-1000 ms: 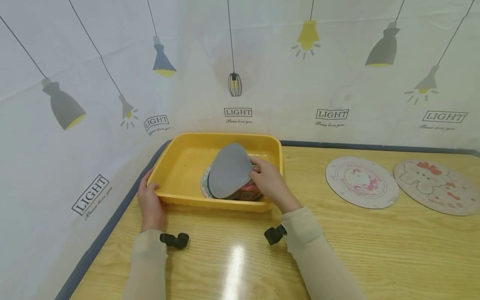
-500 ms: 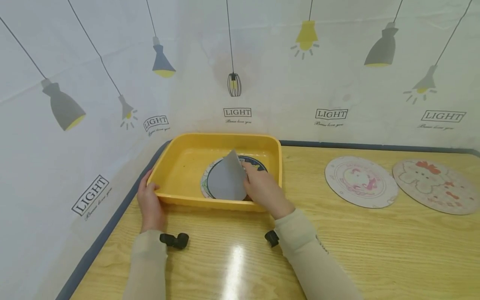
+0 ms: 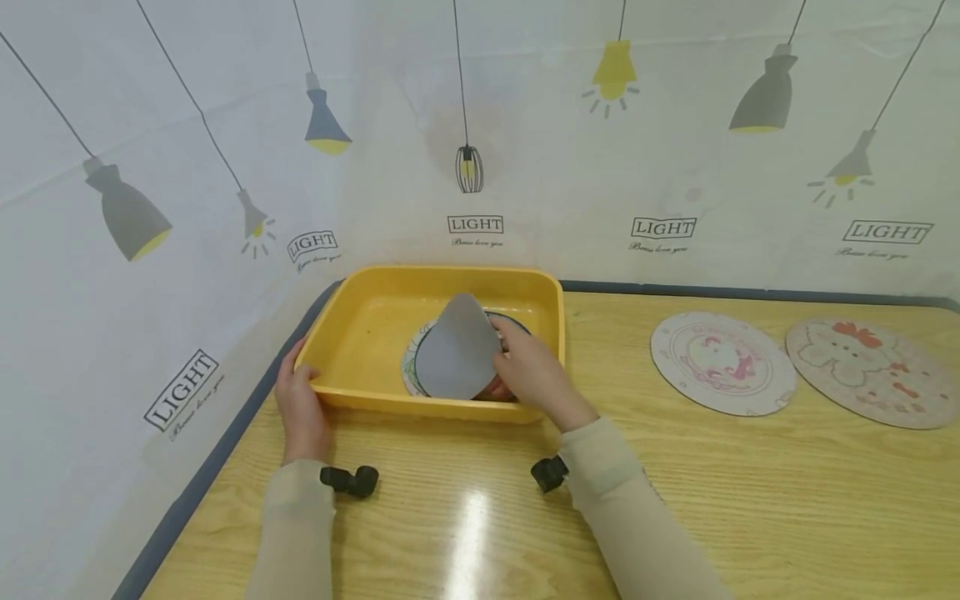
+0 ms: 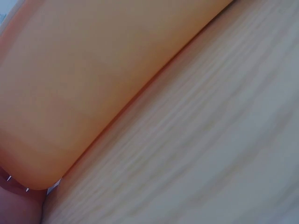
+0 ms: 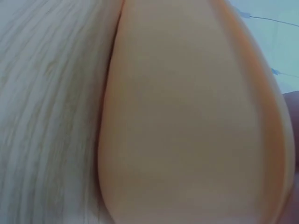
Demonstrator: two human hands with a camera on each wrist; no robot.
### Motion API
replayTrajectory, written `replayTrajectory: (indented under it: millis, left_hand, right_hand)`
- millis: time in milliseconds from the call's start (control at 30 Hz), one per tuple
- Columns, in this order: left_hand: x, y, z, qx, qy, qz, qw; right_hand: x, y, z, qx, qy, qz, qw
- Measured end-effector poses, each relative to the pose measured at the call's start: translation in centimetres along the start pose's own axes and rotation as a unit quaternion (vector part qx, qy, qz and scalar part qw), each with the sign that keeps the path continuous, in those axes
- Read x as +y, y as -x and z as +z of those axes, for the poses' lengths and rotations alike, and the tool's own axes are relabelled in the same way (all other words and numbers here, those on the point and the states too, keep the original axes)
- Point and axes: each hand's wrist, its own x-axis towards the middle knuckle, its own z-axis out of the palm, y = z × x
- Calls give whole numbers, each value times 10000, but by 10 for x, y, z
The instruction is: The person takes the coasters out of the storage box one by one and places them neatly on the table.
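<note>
In the head view a yellow plastic tray (image 3: 352,325) stands on the wooden table. My left hand (image 3: 302,408) grips its front left corner, thumb over the rim and fingers along the outer side. Inside the tray, my right hand (image 3: 532,367) pinches the right edge of a round mat (image 3: 456,354), its plain grey back facing up and its far edge bent upward. Under it, other round printed mats (image 3: 409,367) show at the left and upper right edges. The left wrist view shows the tray's outer wall (image 4: 88,84) and a bit of my hand at the lower left.
Two round mats lie right of the tray: a white one with a pink print (image 3: 723,364) and a pinkish one with a rabbit (image 3: 870,375). A white curtain printed with lamps (image 3: 555,167) hangs behind and to the left, close to the tray.
My right hand dipped toward the front of the tray with the grey-backed mat, then rose a little again. The mat now stands lower than at first. My left hand stays on the corner.
</note>
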Motion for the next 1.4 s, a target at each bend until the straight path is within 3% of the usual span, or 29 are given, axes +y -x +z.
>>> replayTrajectory:
  millis: [300,567,733,1100,1400]
  left_hand:
    - [-2,-1,-1,20,-4,9,10000]
    - [0,1,0,-11,19,-21,10000]
    - [10,10,4,-97,112,-77,9999]
    - [15,14,5,-106,258,-54,9996]
    - [15,13,7,122,365,-11,9993]
  right_hand:
    - [3,-2,-5,-202,-1576,127,9872]
    - [3,-2,-10,-294,-2155,178,9759]
    - [4,-1,-13,-309,-2513,74,9674]
    - [4,4,-17,116,-3298,-84,9439]
    - [1,9,-18,577,-4020,10,9138]
